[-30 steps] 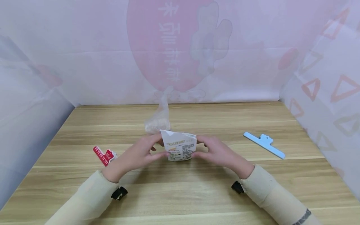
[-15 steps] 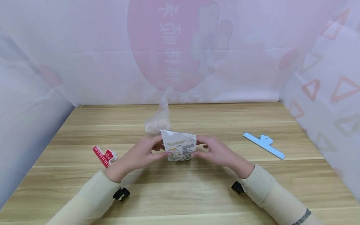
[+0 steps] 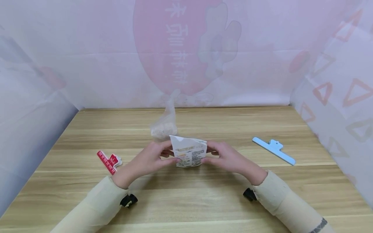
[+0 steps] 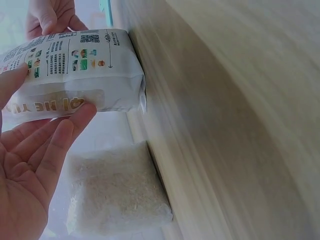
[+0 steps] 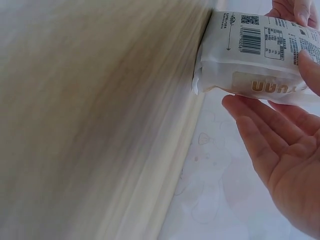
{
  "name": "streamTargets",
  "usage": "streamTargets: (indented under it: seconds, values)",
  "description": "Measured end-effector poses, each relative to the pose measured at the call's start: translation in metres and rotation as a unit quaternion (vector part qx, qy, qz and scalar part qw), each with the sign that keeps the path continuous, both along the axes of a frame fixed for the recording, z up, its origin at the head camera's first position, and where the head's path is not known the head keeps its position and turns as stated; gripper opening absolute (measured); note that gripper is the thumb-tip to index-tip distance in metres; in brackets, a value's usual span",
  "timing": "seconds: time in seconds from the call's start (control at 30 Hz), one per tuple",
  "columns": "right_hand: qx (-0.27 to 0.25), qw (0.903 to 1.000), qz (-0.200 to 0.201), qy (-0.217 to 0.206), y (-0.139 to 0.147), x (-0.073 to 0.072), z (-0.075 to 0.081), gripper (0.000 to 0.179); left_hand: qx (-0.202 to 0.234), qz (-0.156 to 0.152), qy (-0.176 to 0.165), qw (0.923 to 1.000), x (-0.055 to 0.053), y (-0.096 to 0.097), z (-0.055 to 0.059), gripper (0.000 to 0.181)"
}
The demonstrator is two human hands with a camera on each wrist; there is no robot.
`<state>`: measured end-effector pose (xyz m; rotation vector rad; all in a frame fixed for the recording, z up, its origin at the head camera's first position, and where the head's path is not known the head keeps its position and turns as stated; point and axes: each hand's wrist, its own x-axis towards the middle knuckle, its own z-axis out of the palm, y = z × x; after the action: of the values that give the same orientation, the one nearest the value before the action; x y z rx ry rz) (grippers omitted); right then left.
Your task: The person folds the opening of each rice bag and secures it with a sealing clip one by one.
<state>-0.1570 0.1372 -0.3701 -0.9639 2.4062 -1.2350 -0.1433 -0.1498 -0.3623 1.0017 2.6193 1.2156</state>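
Note:
A white printed packet (image 3: 190,150) stands upright on the table between my hands, its top edge standing open a little. My left hand (image 3: 150,159) grips its left side, thumb on the front and fingers behind. On the right side my right hand (image 3: 228,159) holds it the same way. Small food pictures and a QR code show on the packet (image 4: 87,62) in the left wrist view; the packet (image 5: 255,42) shows a barcode in the right wrist view. Behind it and to the left stands a clear plastic bag (image 3: 164,129) filled with pale grains or flakes. The packet's contents are hidden.
A red clip with a piano-key pattern (image 3: 107,162) lies by my left wrist. Farther right lies a long light-blue clip (image 3: 274,150). The wooden table (image 3: 186,207) is bounded by printed white cloth walls (image 3: 102,64) at the back and sides.
Both hands and the packet have shifted slightly to the right, mostly in the last half second. The grip looks the same, and the clips and clear bag stay in place.

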Motion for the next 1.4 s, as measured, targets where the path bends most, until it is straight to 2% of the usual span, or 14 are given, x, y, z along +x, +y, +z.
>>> streamTargets:
  seconds: [0.67, 1.07, 1.4]
  values:
    - [-0.009, 0.9998, -0.013, -0.009, 0.024, 0.004, 0.002, 0.044, -0.002, -0.02, -0.024, 0.9995, -0.004, 0.023, 0.003, 0.037]
    - [0.004, 0.9994, -0.03, -0.013, 0.039, 0.01, 0.0, 0.046, 0.004, -0.029, -0.042, 0.9987, -0.001, 0.037, 0.004, 0.034]
    - [0.013, 0.9988, -0.043, -0.019, 0.052, 0.014, -0.002, 0.045, 0.0, -0.036, -0.033, 0.9988, -0.001, 0.047, 0.004, 0.035]
